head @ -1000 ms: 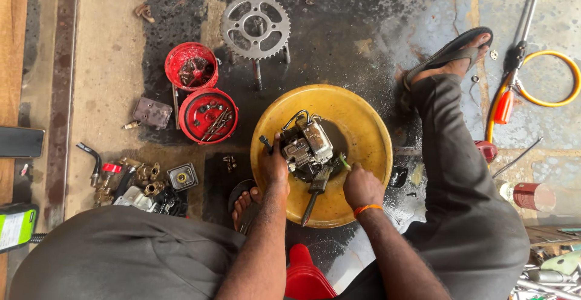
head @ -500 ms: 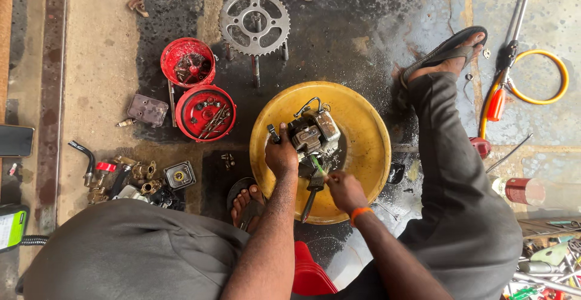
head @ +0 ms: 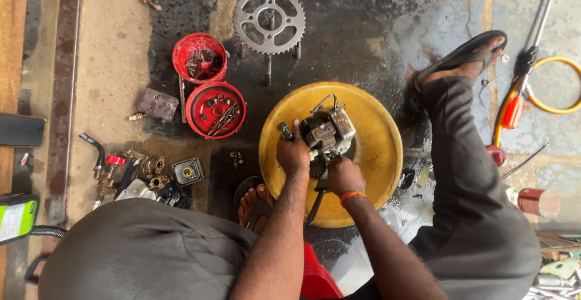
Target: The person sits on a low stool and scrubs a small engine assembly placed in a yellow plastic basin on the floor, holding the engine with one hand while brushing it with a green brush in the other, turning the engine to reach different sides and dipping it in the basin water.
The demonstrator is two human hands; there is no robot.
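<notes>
This is a small repair workshop where the work is done on the floor: an oil-blackened concrete floor [head: 363, 27], a chain sprocket [head: 270, 20], red tins of bolts [head: 215, 110], loose brass fittings [head: 151, 167], and a greasy engine part [head: 328, 131] in a yellow basin [head: 375, 148].

Oil-stained floor [head: 115, 64], yellow basin [head: 381, 130], sprocket [head: 269, 20], red lids [head: 215, 109]
</notes>
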